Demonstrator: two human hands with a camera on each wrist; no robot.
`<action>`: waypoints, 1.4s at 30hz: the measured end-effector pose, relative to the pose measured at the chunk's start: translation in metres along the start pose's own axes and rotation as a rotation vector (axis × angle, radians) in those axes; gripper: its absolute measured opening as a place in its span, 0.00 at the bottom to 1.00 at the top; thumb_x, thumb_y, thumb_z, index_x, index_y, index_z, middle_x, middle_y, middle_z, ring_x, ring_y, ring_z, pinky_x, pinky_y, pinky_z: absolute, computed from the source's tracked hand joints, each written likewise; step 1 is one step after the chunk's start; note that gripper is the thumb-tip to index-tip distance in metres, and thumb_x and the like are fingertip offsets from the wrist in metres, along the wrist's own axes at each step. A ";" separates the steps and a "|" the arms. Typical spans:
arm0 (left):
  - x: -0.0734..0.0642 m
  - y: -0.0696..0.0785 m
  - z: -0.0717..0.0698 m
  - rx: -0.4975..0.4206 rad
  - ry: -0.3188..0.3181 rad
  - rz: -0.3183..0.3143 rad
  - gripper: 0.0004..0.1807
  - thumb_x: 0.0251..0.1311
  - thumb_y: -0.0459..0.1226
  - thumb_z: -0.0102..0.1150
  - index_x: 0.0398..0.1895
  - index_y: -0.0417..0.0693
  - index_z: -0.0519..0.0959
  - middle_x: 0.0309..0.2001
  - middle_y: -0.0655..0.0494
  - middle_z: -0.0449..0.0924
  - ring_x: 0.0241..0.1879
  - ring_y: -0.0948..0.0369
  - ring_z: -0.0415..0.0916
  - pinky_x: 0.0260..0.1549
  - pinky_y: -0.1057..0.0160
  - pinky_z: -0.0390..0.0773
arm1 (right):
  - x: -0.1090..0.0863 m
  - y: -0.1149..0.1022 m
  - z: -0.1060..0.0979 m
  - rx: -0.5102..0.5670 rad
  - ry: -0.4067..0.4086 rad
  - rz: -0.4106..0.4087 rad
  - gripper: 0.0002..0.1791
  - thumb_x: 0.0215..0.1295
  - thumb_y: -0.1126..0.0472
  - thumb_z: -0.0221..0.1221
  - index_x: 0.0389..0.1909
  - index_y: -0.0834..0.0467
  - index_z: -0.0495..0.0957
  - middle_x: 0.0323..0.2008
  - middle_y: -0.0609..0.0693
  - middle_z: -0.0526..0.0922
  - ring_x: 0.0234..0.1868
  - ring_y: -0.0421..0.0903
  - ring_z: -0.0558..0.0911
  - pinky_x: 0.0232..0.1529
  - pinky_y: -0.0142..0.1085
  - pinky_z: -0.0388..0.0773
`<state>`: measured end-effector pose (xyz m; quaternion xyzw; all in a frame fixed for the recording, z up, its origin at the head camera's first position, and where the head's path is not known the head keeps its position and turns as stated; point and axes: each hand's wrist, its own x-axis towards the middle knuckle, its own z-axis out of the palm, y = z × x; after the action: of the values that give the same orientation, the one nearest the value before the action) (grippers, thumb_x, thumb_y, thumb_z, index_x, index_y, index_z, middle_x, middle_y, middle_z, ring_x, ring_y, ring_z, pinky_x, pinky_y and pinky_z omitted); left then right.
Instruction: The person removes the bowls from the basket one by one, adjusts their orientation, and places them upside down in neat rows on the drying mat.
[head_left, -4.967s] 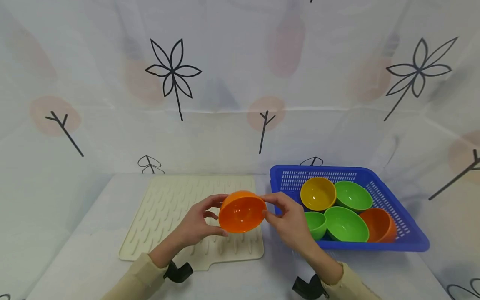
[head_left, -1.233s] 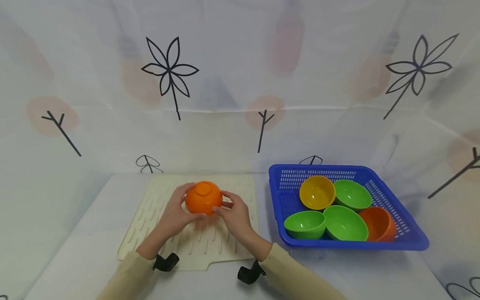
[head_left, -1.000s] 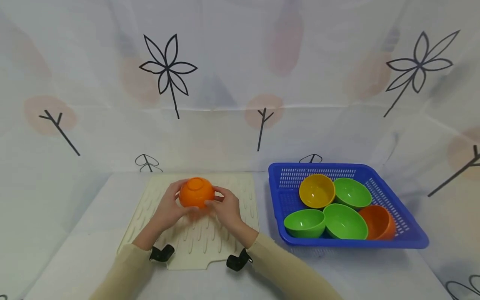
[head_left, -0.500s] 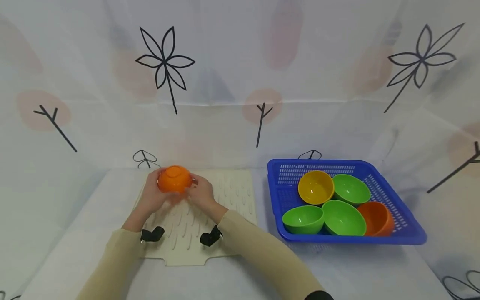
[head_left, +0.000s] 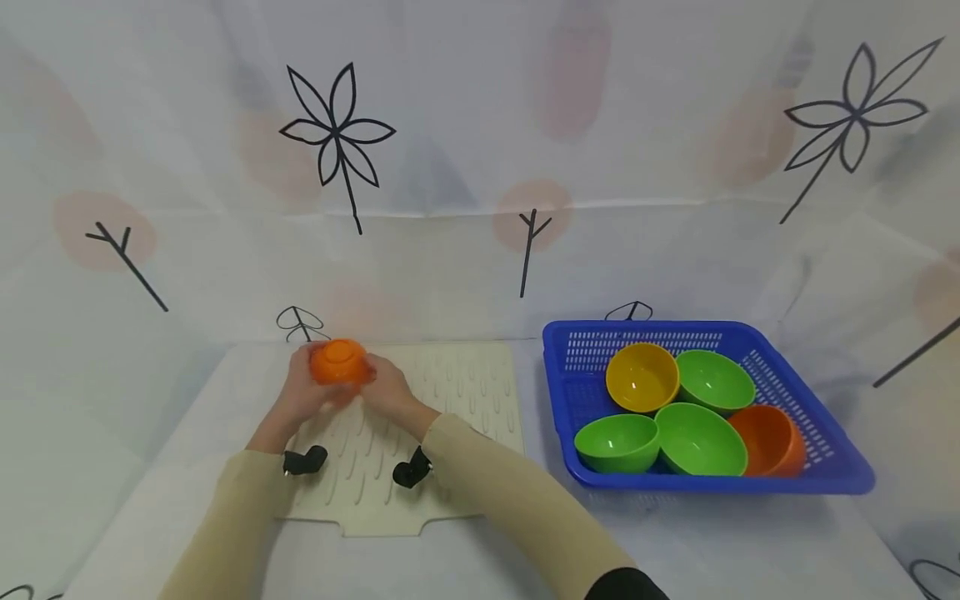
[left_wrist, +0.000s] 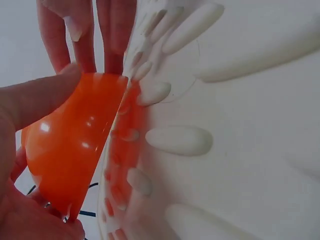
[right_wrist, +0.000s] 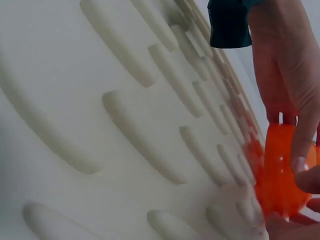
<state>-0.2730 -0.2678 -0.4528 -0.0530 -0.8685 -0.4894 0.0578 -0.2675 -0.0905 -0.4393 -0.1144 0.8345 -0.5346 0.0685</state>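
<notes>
Nearest the camera, two beige sleeves reach forward over the cream ridged drying mat (head_left: 450,400), each wrist wearing a black strap. Further along, at the mat's far left corner, both hands hold a small orange bowl (head_left: 339,362) turned upside down, its round foot facing up. The left hand (head_left: 300,390) curls round the bowl's left side, thumb and fingers gripping the wall; the right hand (head_left: 386,390) grips the right side the same way. In the left wrist view the bowl's rim (left_wrist: 107,150) sits close above the mat's raised ribs (left_wrist: 179,140), with an orange glow cast on the surface; whether the rim already touches the mat cannot be told. The right wrist view shows fingertips (right_wrist: 299,162) laid against the orange wall.

To the right of the mat, just beside it, stands a blue perforated plastic basket (head_left: 577,392). It holds a yellow bowl (head_left: 642,377), three green bowls (head_left: 714,380) (head_left: 617,442) (head_left: 701,438) and a darker orange bowl (head_left: 771,438) tipped on its side.

Behind everything hangs a white cloth backdrop (head_left: 480,167) printed with black line flowers and pale pink spots. No brand, label or writing can be read anywhere.
</notes>
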 end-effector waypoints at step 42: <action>0.012 -0.018 0.003 0.004 -0.007 -0.242 0.57 0.55 0.42 0.74 0.79 0.46 0.45 0.76 0.38 0.47 0.70 0.40 0.54 0.69 0.38 0.54 | -0.049 -0.054 -0.163 -0.103 -0.103 -0.235 0.25 0.72 0.68 0.54 0.69 0.57 0.70 0.64 0.51 0.75 0.63 0.47 0.76 0.60 0.39 0.75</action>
<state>-0.2875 -0.2743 -0.4679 0.0506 -0.8697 -0.4910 -0.0048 -0.2526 0.0437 -0.3225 -0.2422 0.8372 -0.4886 0.0422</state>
